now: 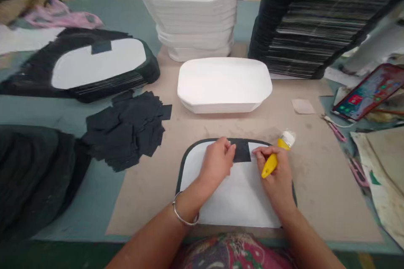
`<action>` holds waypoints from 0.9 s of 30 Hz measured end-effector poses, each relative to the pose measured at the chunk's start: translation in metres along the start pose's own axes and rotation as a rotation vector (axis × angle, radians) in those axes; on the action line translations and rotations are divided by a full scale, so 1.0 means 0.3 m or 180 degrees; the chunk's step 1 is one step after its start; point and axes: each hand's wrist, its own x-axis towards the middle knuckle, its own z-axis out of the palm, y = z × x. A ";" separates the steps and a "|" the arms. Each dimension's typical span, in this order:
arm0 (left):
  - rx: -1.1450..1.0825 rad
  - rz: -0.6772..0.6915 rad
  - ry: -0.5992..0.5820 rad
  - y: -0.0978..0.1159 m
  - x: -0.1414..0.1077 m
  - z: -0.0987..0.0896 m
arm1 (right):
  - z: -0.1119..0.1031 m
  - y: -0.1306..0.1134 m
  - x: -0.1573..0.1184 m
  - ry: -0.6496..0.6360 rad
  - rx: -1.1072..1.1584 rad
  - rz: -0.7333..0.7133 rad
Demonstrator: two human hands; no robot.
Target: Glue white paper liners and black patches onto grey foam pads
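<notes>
A white panel with a black border (240, 201) lies flat in front of me. At its top edge sits a small dark square patch (242, 151). My left hand (217, 159) is closed, its thumb and curled fingers at the left edge of this patch. My right hand (279, 176) grips a yellow-handled brush (270, 165) with white bristles pointing away to the upper right. Its fingertips rest on the panel just right of the patch. Loose dark square patches (129, 130) form a pile to the left.
Beyond the panel are a white tray-shaped piece (224, 82), a tall white stack (192, 12) and a black-edged stack (315, 25). More black-edged panels (101, 65) and dark material (38, 176) lie left. At right are a phone (369, 92) and pink-handled scissors (358, 172).
</notes>
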 end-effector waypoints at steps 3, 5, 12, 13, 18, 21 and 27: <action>0.0063 -0.0013 -0.0056 0.010 0.011 -0.007 | 0.003 -0.005 -0.006 -0.0281 -0.0439 -0.0397; 0.0176 -0.0006 -0.0064 0.017 0.015 -0.013 | 0.005 -0.005 -0.011 -0.0433 -0.0740 -0.0579; 0.0855 0.0073 0.0122 0.035 0.019 -0.036 | 0.009 -0.003 -0.020 -0.0532 -0.1007 -0.0760; 0.0954 0.0089 0.0155 0.037 0.018 -0.039 | 0.009 -0.004 -0.020 -0.0525 -0.0993 -0.0762; 0.1430 0.0160 0.0280 0.048 0.015 -0.043 | 0.011 -0.009 -0.019 -0.0533 -0.0983 -0.0703; 0.1845 0.0186 0.0348 0.047 0.014 -0.044 | 0.012 -0.010 -0.018 -0.0567 -0.1003 -0.0640; 0.1596 0.0118 0.0532 -0.040 -0.040 -0.179 | -0.016 -0.031 -0.014 -0.0523 -0.0756 -0.0466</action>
